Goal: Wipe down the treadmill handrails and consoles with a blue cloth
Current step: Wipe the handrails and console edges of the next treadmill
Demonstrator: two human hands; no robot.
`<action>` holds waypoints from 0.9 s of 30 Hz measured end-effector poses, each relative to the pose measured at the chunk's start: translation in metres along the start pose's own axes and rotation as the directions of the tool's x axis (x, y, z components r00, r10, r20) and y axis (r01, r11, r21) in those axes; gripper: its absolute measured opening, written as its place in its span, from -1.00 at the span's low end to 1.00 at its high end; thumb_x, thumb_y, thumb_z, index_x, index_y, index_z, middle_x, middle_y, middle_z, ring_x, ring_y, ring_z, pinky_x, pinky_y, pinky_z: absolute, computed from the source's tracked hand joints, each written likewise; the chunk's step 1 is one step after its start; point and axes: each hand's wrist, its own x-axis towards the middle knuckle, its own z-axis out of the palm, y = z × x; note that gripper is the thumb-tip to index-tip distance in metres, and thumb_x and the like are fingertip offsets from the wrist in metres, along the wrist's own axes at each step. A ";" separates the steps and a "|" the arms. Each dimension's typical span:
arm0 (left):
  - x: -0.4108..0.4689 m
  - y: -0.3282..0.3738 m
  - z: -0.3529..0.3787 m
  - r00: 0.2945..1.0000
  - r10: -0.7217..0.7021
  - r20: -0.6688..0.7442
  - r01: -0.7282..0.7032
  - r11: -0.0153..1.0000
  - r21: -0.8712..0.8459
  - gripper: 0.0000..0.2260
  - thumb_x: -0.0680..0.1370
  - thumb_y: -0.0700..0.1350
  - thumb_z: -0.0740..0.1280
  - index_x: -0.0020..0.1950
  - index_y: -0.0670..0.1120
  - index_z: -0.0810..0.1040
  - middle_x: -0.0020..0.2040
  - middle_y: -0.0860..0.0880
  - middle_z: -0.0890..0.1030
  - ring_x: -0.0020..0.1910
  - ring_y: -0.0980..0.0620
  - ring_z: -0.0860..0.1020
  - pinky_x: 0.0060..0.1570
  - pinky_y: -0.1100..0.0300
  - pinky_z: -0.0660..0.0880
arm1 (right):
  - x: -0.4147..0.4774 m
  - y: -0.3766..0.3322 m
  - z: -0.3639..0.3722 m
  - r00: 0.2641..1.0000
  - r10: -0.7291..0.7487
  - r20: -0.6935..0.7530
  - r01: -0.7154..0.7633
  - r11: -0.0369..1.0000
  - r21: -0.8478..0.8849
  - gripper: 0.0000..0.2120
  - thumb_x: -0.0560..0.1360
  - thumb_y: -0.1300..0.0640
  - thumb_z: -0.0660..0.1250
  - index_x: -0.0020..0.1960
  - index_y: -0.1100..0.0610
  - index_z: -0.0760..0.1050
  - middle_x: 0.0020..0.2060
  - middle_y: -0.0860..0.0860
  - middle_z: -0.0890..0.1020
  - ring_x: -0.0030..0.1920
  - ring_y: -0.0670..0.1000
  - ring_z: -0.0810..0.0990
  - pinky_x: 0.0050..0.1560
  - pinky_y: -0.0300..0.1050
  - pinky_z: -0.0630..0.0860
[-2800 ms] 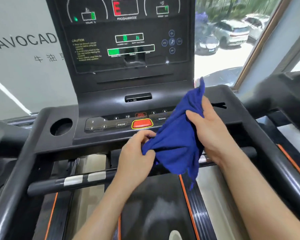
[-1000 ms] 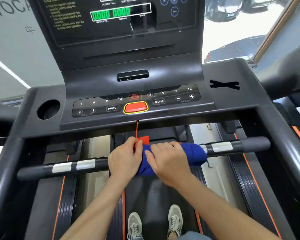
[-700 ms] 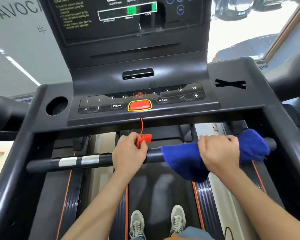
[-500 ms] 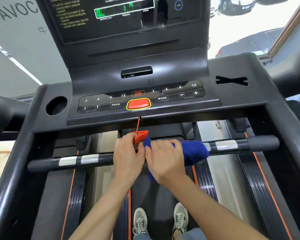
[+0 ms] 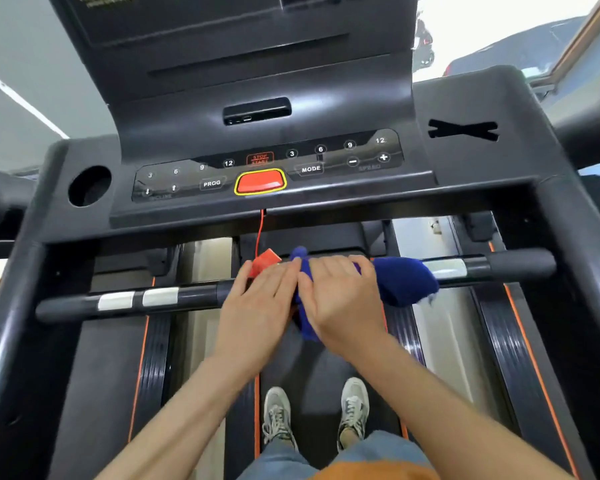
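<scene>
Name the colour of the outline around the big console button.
Yellow, ringing the red button; head view.

Bar, middle: the handrail bar [image 5: 198, 295] is blocked here by the left hand [image 5: 260, 299] and the right hand [image 5: 340, 299], which lie side by side and touch.
Bar, right of the hands: the blue cloth [image 5: 404, 278] is bunched round it, with the right fingers curled over the cloth.
Bar, left stretch: bare out to its end near the left side rail [image 5: 7, 323]; silver plates [image 5: 116, 301] sit flush on it.
Bar, right stretch: past the cloth, a silver plate [image 5: 444, 268] and the black end lie bare, near the right side rail [image 5: 582, 258].
Above the bar: an open gap reaches up to the lower edge of the console [image 5: 326, 199]. A red cord [image 5: 260, 230] crosses it at the middle, with a red clip [image 5: 265, 260] at the left fingers.
Below the bar: open down to the belt [image 5: 312, 362]; shoes [image 5: 278, 417] stand at its near edge.
</scene>
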 end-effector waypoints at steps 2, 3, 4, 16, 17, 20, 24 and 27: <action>-0.005 -0.004 -0.006 1.000 0.000 -0.009 0.000 0.999 0.047 -0.50 0.45 -0.13 0.26 0.40 -0.13 0.43 0.29 -0.04 0.55 0.31 -0.04 0.48 0.41 -0.07 0.19 | -0.002 0.017 -0.008 0.998 -0.063 0.027 0.064 0.997 -0.037 -0.69 0.62 0.02 0.13 -0.12 0.15 0.56 -0.26 0.04 0.59 -0.20 0.12 0.52 -0.06 0.06 0.41; -0.005 -0.001 -0.008 1.000 -0.006 -0.018 0.007 0.999 0.044 -0.48 0.39 -0.15 0.32 0.37 -0.14 0.46 0.26 -0.05 0.57 0.29 -0.07 0.49 0.41 -0.06 0.19 | -0.003 0.033 -0.017 0.994 -0.050 0.094 0.059 0.994 -0.092 -0.69 0.62 -0.01 0.10 -0.11 0.11 0.54 -0.25 0.02 0.59 -0.18 0.12 0.53 -0.05 0.05 0.39; -0.003 0.002 -0.009 1.000 -0.023 -0.019 0.023 0.999 0.025 -0.42 0.31 -0.19 0.41 0.34 -0.15 0.49 0.23 -0.07 0.59 0.26 -0.10 0.51 0.39 -0.04 0.23 | -0.005 0.053 -0.027 0.987 0.004 0.159 0.023 0.986 -0.168 -0.69 0.61 -0.04 0.08 -0.14 0.07 0.50 -0.26 0.00 0.58 -0.17 0.12 0.54 -0.05 0.04 0.37; 0.000 0.013 -0.019 0.990 -0.125 -0.065 0.111 0.976 -0.187 -0.62 0.30 -0.13 0.46 0.12 -0.08 0.61 0.05 0.02 0.64 0.07 -0.04 0.55 0.12 0.20 0.39 | -0.005 -0.004 -0.004 0.986 0.131 0.105 -0.124 0.990 -0.073 -0.71 0.59 0.04 0.06 -0.13 0.10 0.51 -0.25 0.01 0.54 -0.15 0.11 0.49 0.10 0.08 0.34; -0.002 0.008 -0.020 0.986 -0.143 -0.085 0.122 0.970 -0.210 -0.67 0.32 -0.15 0.45 0.09 -0.06 0.62 0.04 0.04 0.64 0.06 -0.02 0.54 0.09 0.20 0.43 | -0.005 -0.015 -0.001 0.988 0.116 0.097 -0.112 0.992 -0.053 -0.69 0.60 0.01 0.07 -0.08 0.13 0.53 -0.21 0.02 0.55 -0.12 0.11 0.50 0.14 0.06 0.35; -0.011 -0.013 -0.019 0.979 -0.139 -0.149 0.097 0.961 -0.257 -0.73 0.34 -0.17 0.29 -0.01 -0.07 0.66 -0.01 0.07 0.67 0.00 0.01 0.53 0.04 0.26 0.42 | -0.003 0.006 -0.008 0.992 -0.032 0.119 0.042 0.996 -0.082 -0.66 0.61 -0.06 0.09 -0.01 0.12 0.56 -0.18 0.02 0.59 -0.12 0.12 0.54 0.02 0.04 0.42; -0.009 -0.022 -0.023 0.982 -0.082 -0.167 0.040 0.970 -0.241 -0.71 0.36 -0.08 0.18 -0.11 -0.06 0.67 -0.12 0.08 0.65 -0.09 0.01 0.51 -0.06 0.25 0.38 | -0.006 0.088 -0.040 0.980 0.177 0.096 -0.132 0.925 -0.357 -0.71 0.57 0.00 0.18 -0.24 0.09 0.52 -0.39 0.06 0.56 -0.31 0.20 0.53 -0.20 0.08 0.43; -0.008 -0.019 -0.027 0.993 -0.057 -0.107 0.033 0.976 -0.214 -0.71 0.35 -0.07 0.16 -0.16 -0.06 0.67 -0.17 0.06 0.61 -0.13 -0.05 0.52 -0.14 0.14 0.46 | -0.004 0.061 -0.033 0.982 0.181 0.048 -0.142 0.888 -0.438 -0.88 0.46 0.26 0.23 -0.20 0.12 0.51 -0.41 0.08 0.52 -0.35 0.19 0.46 -0.18 0.07 0.39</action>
